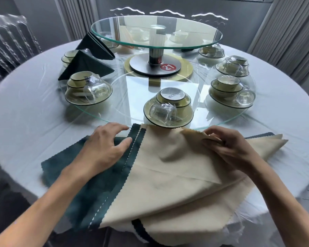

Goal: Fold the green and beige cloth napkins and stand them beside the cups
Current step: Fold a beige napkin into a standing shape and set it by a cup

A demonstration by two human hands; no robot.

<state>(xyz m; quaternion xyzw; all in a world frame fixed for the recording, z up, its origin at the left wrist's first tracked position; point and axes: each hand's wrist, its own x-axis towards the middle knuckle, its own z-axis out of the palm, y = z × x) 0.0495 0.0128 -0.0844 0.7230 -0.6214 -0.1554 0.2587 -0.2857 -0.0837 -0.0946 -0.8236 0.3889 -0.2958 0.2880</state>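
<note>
Two dark green folded cloth napkins (89, 63) already stand as peaked shapes beside the wrapped cup-and-bowl sets (88, 88) at the far left of the round white-clothed table (25, 122) — the other settings in view have none. At the near edge a beige cloth napkin (168, 166) lies folded over a dark green one (75, 175), both flat and only part-folded. The left hand (103, 148) presses the green cloth, fingers relaxed and spread; the right hand (226, 147) pinches a beige fold near the glass turntable's rim (114, 120). Most of the work looks still ahead.
</note>
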